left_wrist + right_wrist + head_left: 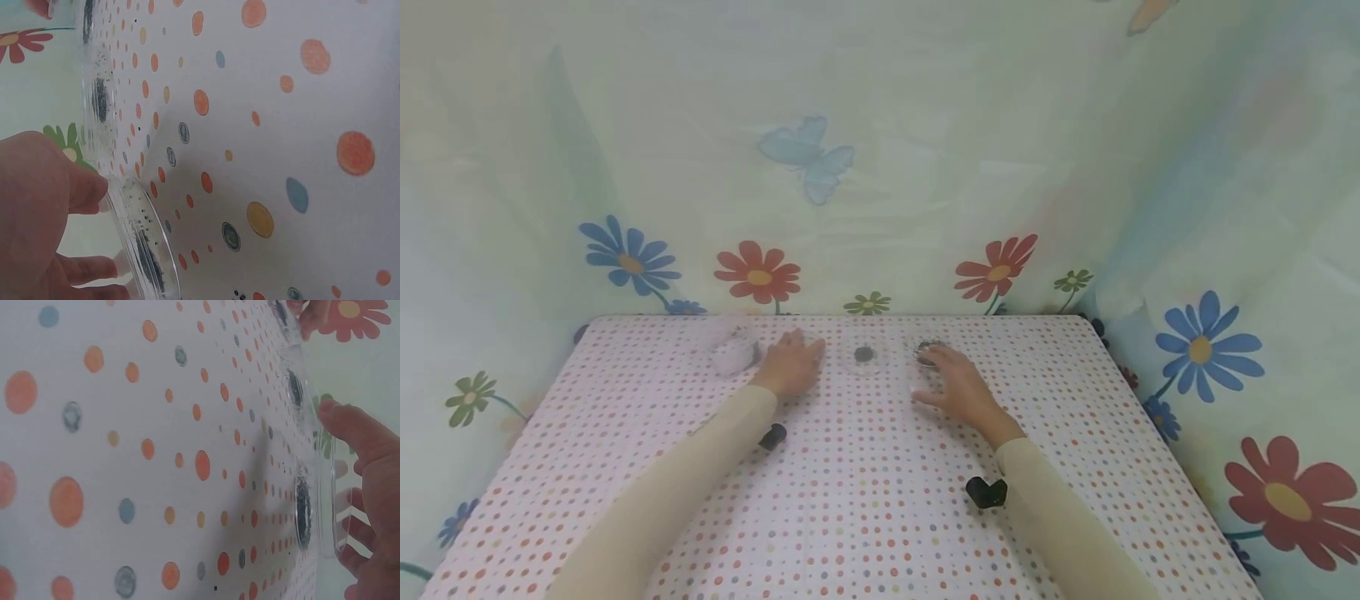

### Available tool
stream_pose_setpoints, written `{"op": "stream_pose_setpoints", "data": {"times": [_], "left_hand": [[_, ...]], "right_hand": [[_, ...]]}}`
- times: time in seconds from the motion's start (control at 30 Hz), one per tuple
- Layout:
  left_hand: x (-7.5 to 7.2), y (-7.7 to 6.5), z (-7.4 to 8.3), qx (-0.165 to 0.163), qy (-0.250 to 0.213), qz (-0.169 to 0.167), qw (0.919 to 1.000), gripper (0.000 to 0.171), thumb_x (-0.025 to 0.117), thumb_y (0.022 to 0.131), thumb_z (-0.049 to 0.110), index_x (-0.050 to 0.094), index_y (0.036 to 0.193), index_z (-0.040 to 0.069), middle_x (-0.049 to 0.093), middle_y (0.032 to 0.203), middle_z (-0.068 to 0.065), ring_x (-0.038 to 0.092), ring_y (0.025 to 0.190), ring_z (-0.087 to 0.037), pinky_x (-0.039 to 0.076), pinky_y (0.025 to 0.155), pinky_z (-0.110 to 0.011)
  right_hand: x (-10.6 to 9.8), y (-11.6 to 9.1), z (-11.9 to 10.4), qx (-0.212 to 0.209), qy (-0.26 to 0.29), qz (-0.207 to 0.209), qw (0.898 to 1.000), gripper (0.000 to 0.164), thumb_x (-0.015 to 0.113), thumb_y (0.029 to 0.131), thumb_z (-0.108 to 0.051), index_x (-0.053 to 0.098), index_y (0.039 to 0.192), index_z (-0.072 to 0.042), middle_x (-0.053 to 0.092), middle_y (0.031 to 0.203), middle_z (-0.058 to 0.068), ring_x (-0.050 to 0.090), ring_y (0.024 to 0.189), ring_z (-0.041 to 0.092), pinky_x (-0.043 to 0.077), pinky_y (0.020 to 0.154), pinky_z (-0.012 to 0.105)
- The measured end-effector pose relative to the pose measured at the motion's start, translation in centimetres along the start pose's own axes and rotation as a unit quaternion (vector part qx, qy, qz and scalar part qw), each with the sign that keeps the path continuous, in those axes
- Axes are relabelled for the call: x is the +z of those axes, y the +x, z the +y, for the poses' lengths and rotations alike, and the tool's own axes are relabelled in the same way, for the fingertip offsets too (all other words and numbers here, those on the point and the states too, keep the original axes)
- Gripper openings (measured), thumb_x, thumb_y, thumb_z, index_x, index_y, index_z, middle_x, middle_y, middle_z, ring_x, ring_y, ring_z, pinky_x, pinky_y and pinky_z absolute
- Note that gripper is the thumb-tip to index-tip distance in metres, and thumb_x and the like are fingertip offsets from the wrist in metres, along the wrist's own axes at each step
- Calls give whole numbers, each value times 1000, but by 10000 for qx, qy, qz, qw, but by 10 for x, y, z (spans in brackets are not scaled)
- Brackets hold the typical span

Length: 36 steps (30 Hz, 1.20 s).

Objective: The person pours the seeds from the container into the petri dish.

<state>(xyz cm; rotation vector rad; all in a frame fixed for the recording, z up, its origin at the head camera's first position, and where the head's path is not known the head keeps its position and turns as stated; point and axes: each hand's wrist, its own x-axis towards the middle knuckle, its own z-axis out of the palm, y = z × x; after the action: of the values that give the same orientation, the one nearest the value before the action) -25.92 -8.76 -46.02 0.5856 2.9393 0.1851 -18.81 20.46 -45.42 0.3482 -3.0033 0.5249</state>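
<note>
Three clear, shallow round dishes with dark, grainy-looking contents stand in a row near the table's far edge. My left hand holds the left dish by its rim, thumb on one side and fingers on the other. At the right dish, my right hand grips a clear lid by its edge. The lid stands slightly off the dish's dark contents. Between both hands sits the middle dish, touched by neither.
A clear, whitish rounded thing stands left of my left hand. The table wears a dotted cover, and a flowered curtain hangs behind it. Small dark specks lie on the cover near the left dish.
</note>
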Motion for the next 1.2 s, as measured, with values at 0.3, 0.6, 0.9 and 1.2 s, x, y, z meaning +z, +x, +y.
{"op": "stream_pose_setpoints", "data": {"times": [0.3, 0.6, 0.9, 1.2], "left_hand": [[1, 2, 1, -14, 48, -4, 10000, 48, 41, 95, 30, 34, 141, 21, 23, 148, -22, 23, 137, -40, 27, 106, -58], [3, 5, 0, -13, 164, 131, 9998, 46, 43, 94, 30, 36, 139, 23, 26, 147, -21, 25, 135, -39, 28, 105, -58], [4, 4, 1, -152, 175, 16, 9997, 48, 39, 95, 31, 32, 142, 24, 22, 150, -18, 22, 138, -38, 26, 108, -55], [4, 3, 0, -166, 60, 21, 9998, 47, 37, 96, 32, 32, 142, 25, 20, 151, -17, 20, 138, -37, 24, 110, -54]], "right_hand": [[1, 11, 8, 163, 208, -25, 9996, 71, 71, 75, -44, 44, 134, -14, 35, 145, 14, 31, 133, 35, 28, 107, 55], [0, 21, 14, 350, 399, -110, 9985, 72, 70, 76, -43, 42, 136, -14, 31, 147, 14, 27, 135, 35, 27, 107, 55], [3, 29, 18, 281, 316, -65, 9991, 71, 70, 77, -41, 43, 136, -13, 33, 145, 15, 29, 133, 37, 30, 104, 57], [8, 40, 26, 169, 419, -142, 9989, 72, 70, 77, -41, 42, 136, -12, 33, 145, 16, 29, 133, 38, 29, 104, 58]]}}
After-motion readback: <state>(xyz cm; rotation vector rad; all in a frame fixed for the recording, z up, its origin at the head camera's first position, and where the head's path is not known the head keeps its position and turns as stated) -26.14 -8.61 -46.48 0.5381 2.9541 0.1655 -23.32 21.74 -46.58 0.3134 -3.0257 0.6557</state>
